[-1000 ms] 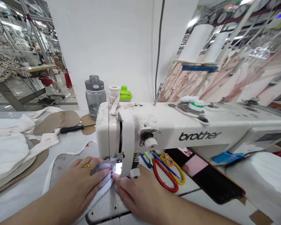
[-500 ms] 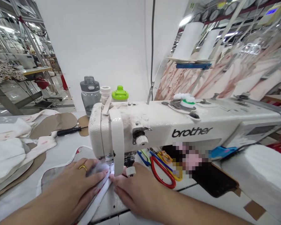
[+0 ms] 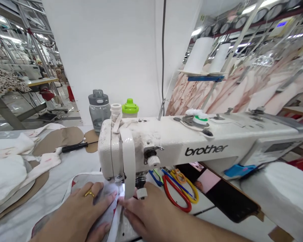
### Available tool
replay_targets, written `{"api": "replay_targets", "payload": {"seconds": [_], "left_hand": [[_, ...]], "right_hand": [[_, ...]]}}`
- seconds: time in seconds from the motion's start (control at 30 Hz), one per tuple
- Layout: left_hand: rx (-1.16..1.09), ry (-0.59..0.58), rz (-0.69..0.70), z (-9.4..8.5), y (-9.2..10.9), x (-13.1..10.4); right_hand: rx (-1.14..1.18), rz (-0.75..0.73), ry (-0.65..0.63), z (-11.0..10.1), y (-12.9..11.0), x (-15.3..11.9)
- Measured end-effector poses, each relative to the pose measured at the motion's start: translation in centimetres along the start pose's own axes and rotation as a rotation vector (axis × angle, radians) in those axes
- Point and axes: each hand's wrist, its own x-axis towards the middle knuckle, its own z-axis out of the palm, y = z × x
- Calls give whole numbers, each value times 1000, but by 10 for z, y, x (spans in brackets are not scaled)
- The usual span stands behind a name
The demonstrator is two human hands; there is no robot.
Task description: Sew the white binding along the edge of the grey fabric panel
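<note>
A white sewing machine (image 3: 166,141) marked "brother" stands across the middle, its small lamp lit over the needle area. Under its head lies a thin greyish-white fabric piece (image 3: 78,181) with a pale bound edge and a few red marks. My left hand (image 3: 88,205), with a gold ring, rests on this fabric left of the needle, fingers spread and pressing it flat. My right hand (image 3: 148,208) is just right of the needle, thumb and index finger pinching the white strip (image 3: 114,223) at the fabric's edge; part of it is behind the machine's tension knob.
Scissors with red handles (image 3: 176,196), a phone (image 3: 217,191) and a large white roll (image 3: 282,191) lie right, beyond my right hand. Cut fabric pieces (image 3: 7,181), brown templates (image 3: 60,137) and a screwdriver (image 3: 74,147) lie left. Two bottles stand behind the machine head.
The view has tilted up slightly. The fabric under my left hand has shifted and turned, and my left hand's fingers lie a little further apart. My right hand stays beside the needle.
</note>
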Motion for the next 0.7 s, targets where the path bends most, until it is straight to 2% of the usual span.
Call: {"api": "replay_targets", "payload": {"seconds": [0.13,0.27,0.37,0.47,0.7], "left_hand": [[8,-70,-64,5,5,3],[53,-13,-107,16,14,-1],[77,2,-104,16,17,0],[68,-7,-97,15,16,3],[41,4,-151,26,13,-1]], "right_hand": [[-29,-4,31,2,2,2],[-37,-4,40,2,3,2],[-42,-7,46,0,3,1],[-41,-13,33,-1,2,1],[-36,12,35,0,2,-3]]}}
